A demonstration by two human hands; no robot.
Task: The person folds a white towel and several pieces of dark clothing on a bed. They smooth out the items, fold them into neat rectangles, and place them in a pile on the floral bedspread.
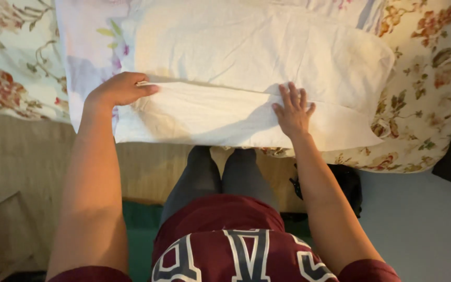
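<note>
A white cloth (pixel 257 57), folded over on itself, lies on the near edge of a bed. My left hand (pixel 121 89) grips the cloth's folded edge at its left end, fingers curled over the crease. My right hand (pixel 293 110) lies flat on the lower layer of the cloth, fingers spread, pressing it down near the fold line. The folded flap (pixel 220 117) hangs slightly over the bed's edge between both hands.
A floral bedspread (pixel 429 89) covers the bed to the right and the far left. A pale sheet with purple flowers (pixel 87 47) lies under the cloth. My legs stand against the bed; a dark object (pixel 348 180) sits on the floor at right.
</note>
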